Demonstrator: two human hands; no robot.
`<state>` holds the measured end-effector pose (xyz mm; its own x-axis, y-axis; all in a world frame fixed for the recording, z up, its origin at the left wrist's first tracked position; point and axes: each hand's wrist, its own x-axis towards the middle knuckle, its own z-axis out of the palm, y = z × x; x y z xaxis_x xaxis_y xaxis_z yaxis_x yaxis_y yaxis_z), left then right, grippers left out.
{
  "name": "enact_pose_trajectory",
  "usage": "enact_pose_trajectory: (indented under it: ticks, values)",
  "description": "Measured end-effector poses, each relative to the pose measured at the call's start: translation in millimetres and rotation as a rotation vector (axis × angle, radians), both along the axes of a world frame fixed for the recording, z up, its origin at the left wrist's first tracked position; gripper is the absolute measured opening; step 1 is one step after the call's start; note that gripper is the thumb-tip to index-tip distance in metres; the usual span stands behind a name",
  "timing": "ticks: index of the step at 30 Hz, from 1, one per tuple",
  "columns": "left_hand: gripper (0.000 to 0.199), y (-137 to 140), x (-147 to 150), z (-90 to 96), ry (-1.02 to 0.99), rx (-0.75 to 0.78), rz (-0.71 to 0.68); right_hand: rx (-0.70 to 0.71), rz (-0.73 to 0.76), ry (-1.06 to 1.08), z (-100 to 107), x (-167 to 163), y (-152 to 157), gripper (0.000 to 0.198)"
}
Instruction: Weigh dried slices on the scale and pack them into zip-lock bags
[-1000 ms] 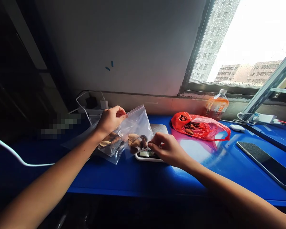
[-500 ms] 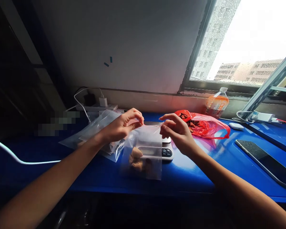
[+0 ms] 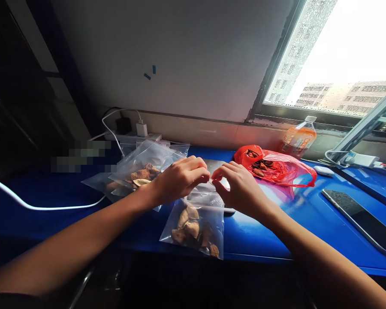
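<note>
A small clear zip bag point(image 3: 194, 227) with several brown nut-like pieces in it lies at the front edge of the blue table point(image 3: 266, 231). My left hand point(image 3: 182, 177) and my right hand point(image 3: 239, 186) pinch its top edge, fingertips close together in the middle. Right behind the hands stands a small kitchen scale point(image 3: 217, 167), mostly hidden by them. To the left lie more clear bags point(image 3: 143, 169) with the same brown pieces.
A red plastic bag point(image 3: 276, 169) with brown pieces lies right of the scale. An orange drink bottle point(image 3: 297, 139) stands by the window. A phone point(image 3: 360, 221) lies at the right, a white mouse point(image 3: 323, 171) behind it. A power strip with a charger point(image 3: 140, 128) and a white cable point(image 3: 45, 208) are at the left.
The bag went from hanging in front of the scale to lying lower at the table's front edge. Both hands moved together along its top edge until the fingertips almost meet.
</note>
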<state>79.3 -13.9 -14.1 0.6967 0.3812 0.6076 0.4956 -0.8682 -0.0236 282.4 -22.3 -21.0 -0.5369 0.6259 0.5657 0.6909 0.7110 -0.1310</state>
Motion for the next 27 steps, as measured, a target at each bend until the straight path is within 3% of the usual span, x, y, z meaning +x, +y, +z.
enact_pose_trajectory:
  ticks: [10,18,27]
  values:
    - [0.020,0.8,2.3,-5.8,-0.057,-0.050,-0.115,-0.029,0.004,0.005,-0.7,-0.9,1.2,0.006]
    - [0.022,-2.2,2.8,-4.0,-0.043,-0.046,-0.112,-0.425,0.143,0.242,6.8,0.5,2.4,0.003]
    - [0.020,-4.3,3.6,-4.3,0.037,0.047,0.000,-0.410,-0.018,0.210,10.2,-6.4,2.5,0.010]
